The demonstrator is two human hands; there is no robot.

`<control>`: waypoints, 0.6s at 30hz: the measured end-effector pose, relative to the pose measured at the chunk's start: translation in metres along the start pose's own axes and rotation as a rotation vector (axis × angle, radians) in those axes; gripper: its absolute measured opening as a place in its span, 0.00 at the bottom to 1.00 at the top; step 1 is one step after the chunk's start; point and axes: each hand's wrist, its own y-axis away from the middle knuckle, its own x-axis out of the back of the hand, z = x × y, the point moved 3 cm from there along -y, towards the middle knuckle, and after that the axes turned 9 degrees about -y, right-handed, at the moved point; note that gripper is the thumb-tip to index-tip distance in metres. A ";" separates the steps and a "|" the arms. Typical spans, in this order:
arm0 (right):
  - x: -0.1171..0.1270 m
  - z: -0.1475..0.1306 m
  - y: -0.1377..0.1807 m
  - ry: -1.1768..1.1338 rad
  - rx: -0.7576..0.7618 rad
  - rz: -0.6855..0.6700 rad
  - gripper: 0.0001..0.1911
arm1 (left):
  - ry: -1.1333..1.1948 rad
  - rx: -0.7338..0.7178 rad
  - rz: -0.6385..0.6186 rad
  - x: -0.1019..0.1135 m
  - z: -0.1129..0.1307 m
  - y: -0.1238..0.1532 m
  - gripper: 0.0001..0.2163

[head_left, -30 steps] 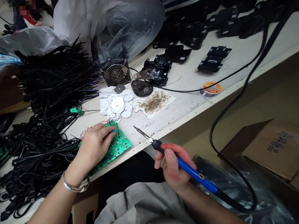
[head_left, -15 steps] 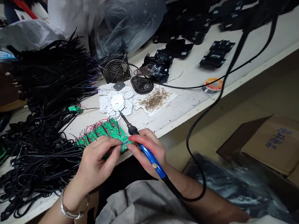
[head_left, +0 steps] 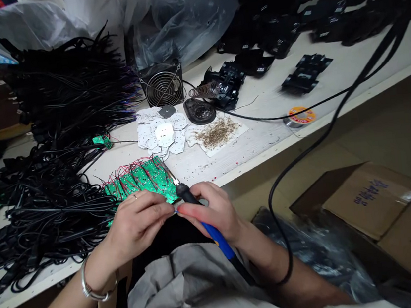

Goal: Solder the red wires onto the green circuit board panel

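Observation:
My right hand is closed around a soldering iron with a blue handle, its metal tip pointing up and away over the edge of the circuit board. My left hand, thumb and fingers pinched together, meets my right fingertips just in front of the bench edge. A tiny bluish bit shows between the fingertips, too small to name. Behind my left hand lies a green circuit board panel with rows of red and black wires; its near part is hidden by that hand.
Black cables pile up at left. Beyond the board are white paper-like pieces, solder crumbs on a card, a dark tin, a coiled iron stand and a fan. A solder spool sits near the edge. Cardboard boxes stand below.
Both hands have drawn back from the board toward my body, fingertips still together. The soldering iron has come back with my right hand. The view has shifted slightly.

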 end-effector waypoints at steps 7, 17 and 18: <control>0.001 -0.003 0.008 -0.034 -0.023 -0.039 0.03 | -0.122 -0.076 0.035 -0.002 0.008 0.016 0.08; -0.012 -0.011 0.007 -0.350 -0.280 0.091 0.03 | 0.268 0.214 0.112 -0.006 0.003 0.009 0.04; -0.012 -0.011 0.007 -0.352 -0.288 0.111 0.03 | 0.266 0.226 0.119 -0.005 0.003 0.008 0.04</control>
